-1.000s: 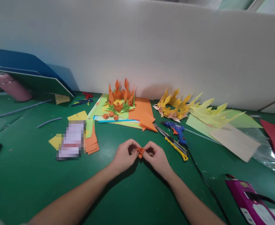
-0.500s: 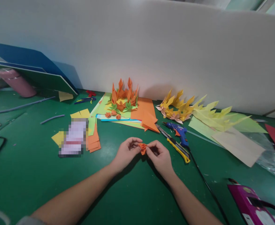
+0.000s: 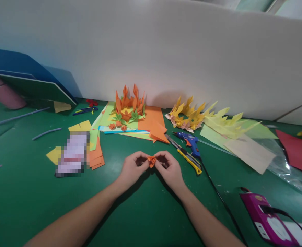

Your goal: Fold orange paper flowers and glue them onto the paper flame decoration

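A small folded orange paper flower (image 3: 151, 161) is pinched between my two hands above the green table. My left hand (image 3: 133, 168) grips its left edge with thumb and fingers. On the opposite edge, my right hand (image 3: 169, 170) has closed its thumb and fingertips. Beyond the hands stands an orange paper crown (image 3: 129, 103) with green leaves, and several small orange paper flowers (image 3: 118, 125) lie at its front. Loose orange paper pieces (image 3: 159, 132) lie just past my fingers.
Right of my hands lie a yellow utility knife (image 3: 189, 160) and a blue glue gun (image 3: 190, 142), its black cord trailing forward to a purple power strip (image 3: 266, 218). A yellow paper crown (image 3: 185, 115) stands behind. A blurred-out phone (image 3: 73, 152) and orange paper strips (image 3: 96, 156) are left.
The view has turned slightly right, so things on the table appear further left. Both hands still hold the orange paper flower, whose angle has shifted a little.
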Demonstrator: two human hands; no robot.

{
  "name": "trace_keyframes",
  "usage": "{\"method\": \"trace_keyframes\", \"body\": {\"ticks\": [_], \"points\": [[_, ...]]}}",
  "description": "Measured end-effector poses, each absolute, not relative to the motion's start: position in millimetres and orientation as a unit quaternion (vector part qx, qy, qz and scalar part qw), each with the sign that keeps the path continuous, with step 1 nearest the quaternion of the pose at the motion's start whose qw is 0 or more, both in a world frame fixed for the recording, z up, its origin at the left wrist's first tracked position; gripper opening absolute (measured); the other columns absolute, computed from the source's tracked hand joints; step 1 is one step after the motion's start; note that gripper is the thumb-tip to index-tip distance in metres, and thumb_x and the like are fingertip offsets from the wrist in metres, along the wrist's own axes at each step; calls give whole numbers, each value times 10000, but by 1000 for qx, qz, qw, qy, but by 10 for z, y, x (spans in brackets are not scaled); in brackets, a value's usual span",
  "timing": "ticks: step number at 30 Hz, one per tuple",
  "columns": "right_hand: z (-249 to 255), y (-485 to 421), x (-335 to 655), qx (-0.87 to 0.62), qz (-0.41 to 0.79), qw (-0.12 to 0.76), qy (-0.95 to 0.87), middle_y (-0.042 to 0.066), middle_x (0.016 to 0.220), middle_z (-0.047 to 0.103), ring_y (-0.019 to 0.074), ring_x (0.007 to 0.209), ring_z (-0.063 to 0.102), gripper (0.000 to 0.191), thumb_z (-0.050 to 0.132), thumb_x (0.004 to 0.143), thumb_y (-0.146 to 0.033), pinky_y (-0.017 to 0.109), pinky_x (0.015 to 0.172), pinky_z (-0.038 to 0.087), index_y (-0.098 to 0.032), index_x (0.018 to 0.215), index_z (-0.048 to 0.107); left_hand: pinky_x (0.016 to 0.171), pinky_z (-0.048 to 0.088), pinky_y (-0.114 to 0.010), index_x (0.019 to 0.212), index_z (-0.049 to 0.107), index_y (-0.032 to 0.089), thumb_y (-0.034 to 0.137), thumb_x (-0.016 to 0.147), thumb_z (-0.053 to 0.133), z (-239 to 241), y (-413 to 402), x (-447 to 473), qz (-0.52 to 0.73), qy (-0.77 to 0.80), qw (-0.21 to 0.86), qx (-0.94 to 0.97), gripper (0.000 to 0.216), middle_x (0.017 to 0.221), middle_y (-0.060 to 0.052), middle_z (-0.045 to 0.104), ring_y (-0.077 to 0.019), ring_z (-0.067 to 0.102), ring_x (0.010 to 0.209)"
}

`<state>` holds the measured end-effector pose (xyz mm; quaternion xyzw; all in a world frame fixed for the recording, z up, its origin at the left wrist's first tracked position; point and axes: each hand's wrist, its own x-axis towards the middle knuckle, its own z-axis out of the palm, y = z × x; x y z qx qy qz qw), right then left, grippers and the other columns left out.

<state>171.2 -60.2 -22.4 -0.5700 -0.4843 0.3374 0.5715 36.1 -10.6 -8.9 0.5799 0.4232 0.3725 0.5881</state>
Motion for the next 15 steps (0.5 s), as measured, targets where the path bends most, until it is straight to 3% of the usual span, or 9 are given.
{"method": "trace_keyframes", "body": {"ticks": [5, 10, 15], "points": [[-224, -604, 1713, -567, 310, 588, -487, 6, 664, 602, 124, 576, 540, 153, 624, 727, -335, 240, 544, 454, -183, 711, 607, 608, 506, -256, 685, 655, 165, 166, 685, 597, -101, -71, 335, 388, 432, 503, 640, 58, 670, -18, 703, -139, 633, 605], [-202, -585, 1721, -568, 419, 573, -417, -43, 522, 532, 82, 433, 456, 249, 666, 674, -413, 213, 432, 392, -181, 649, 579, 658, 523, -265, 693, 664, 187, 123, 722, 571, -124, -74, 306, 420, 390, 359, 737, 117, 719, -22, 716, -145, 650, 679], [-192, -568, 1725, -565, 492, 556, -361, -35, 497, 560, 70, 417, 457, 344, 712, 605, -491, 200, 416, 384, -165, 629, 602, 691, 537, -261, 749, 665, 188, 96, 767, 554, -152, -50, 277, 462, 337, 256, 780, 146, 766, -31, 721, -139, 659, 717]]}}
